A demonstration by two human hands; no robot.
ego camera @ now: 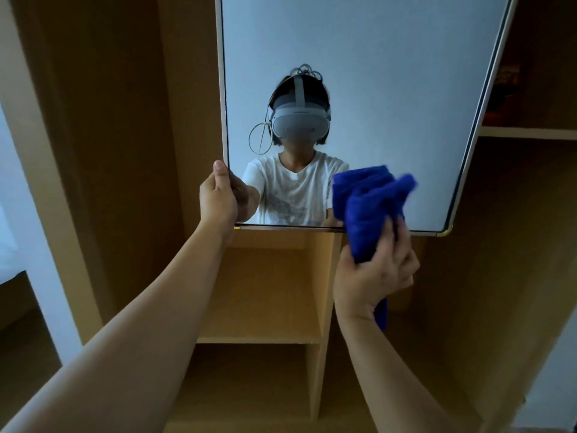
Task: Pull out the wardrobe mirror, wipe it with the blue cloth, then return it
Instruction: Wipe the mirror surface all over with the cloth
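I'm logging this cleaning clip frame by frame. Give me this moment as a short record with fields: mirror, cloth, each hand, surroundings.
mirror: mirror pulled out in front of the wardrobe shelves
cloth: blue cloth bunched, over the mirror's lower edge
left hand: left hand grips the mirror's lower left edge
right hand: right hand holds the cloth
surroundings: wooden wardrobe compartments below and to the right

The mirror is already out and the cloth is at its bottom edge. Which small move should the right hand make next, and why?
Probably sweep the cloth upward and across the mirror. The right hand grips the bunched cloth against the lower right of the glass, while most of the surface lies above it. The left hand holds the mirror's left edge, so it looks steadied for a wipe.
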